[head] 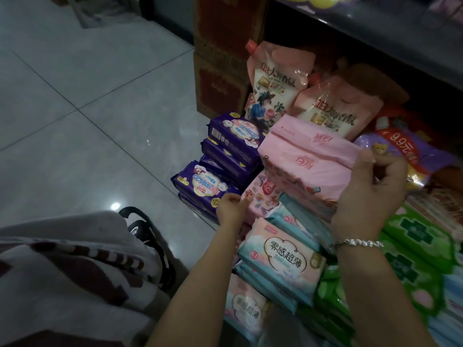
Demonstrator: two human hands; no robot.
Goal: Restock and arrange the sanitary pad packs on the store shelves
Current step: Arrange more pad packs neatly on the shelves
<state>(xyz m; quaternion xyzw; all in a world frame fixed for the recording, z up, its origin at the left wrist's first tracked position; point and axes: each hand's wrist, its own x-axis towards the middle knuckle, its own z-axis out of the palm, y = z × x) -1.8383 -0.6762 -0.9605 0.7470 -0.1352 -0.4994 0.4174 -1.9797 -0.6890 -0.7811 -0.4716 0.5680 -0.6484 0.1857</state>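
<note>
A grey tiled floor meets a low shelf crowded with packs. A pink sanitary pad pack is pinched at its right end by the right hand, above the pile. Its patterned lower left corner is pinched by the left hand, beside purple pad packs.

The tiled floor lies open to the left of the purple packs. Along the low shelf's front edge, teal packs and green packs crowd tight. Tall pink pouches and brown cartons block the back.
</note>
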